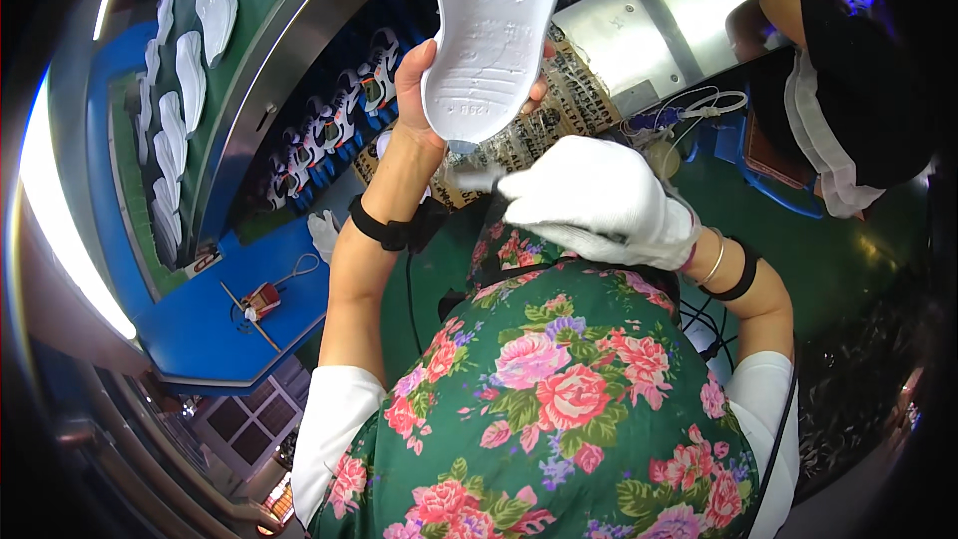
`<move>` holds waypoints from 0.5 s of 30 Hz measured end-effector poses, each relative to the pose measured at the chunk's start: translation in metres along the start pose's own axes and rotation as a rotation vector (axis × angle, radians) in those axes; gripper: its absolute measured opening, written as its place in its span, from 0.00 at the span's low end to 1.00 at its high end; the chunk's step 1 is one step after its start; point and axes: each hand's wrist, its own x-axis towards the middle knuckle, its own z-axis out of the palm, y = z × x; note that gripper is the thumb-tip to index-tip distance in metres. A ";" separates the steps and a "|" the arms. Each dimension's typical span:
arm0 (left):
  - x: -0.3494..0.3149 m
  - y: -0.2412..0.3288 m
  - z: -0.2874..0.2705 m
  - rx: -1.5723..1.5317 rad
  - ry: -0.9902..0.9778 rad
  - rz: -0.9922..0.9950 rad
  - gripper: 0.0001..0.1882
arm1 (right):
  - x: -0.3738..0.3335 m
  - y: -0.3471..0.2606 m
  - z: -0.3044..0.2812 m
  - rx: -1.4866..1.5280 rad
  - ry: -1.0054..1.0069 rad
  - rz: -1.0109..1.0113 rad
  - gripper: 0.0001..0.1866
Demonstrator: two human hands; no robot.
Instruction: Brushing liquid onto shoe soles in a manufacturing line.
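My bare left hand (419, 90) grips a white shoe sole (484, 50) at the top middle, thumb on its left edge and fingertips showing at its right edge. The face toward me has small holes at the upper part and shallow ridges toward the rounded heel. Just below that heel, my right hand (589, 200), in a white knit glove, is closed. Out of its fingers, to the left, sticks a slim tool (477, 182), smeared by motion; I cannot tell its kind. The gloved hand appears apart from the sole.
Several white soles (190, 75) lie on a green belt at the left. Shoe uppers (329, 125) stand in a row on blue holders behind my left arm. A blue table (210, 339) holds a small red item. Brown taped cardboard (579, 90) lies beyond. A person in a dark cap (848, 90) is at right.
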 end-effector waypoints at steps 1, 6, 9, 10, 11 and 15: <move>0.002 -0.002 0.001 -0.011 -0.014 0.026 0.46 | 0.003 0.001 -0.001 0.189 0.031 0.082 0.11; 0.003 -0.002 -0.002 -0.050 0.060 0.048 0.47 | 0.015 0.015 -0.008 0.138 0.164 0.193 0.08; 0.004 0.002 0.003 0.139 0.181 0.032 0.49 | 0.014 0.008 -0.004 0.373 0.097 0.258 0.09; 0.005 0.001 0.003 0.141 0.182 0.031 0.49 | 0.013 0.013 -0.003 0.374 0.099 0.257 0.09; 0.007 0.000 0.004 0.088 0.195 0.054 0.48 | 0.013 0.019 -0.003 0.321 0.172 0.306 0.08; 0.005 -0.004 0.002 0.013 0.316 0.099 0.45 | 0.013 0.015 -0.004 0.561 0.111 0.571 0.07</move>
